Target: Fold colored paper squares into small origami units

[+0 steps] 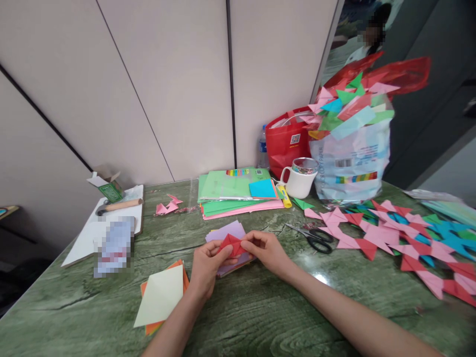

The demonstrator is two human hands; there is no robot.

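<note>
The left hand (208,263) and right hand (267,250) pinch creased red paper (232,244), seemingly folded into triangles, over flat lilac sheets (218,233) on the green, veined worktop (256,317).

Partly covered, cropped or blurred
The left hand (208,260) and right hand (268,252) hid parts of the red folded paper (234,243), which screened some purple sheets (227,230). 2 forearms (344,303) ran off the bottom edge, the paper chain (381,238) off the right. The packet (116,248) was pixelated, the fine print (366,152) on the plastic bag (345,191) unreadable.
</note>
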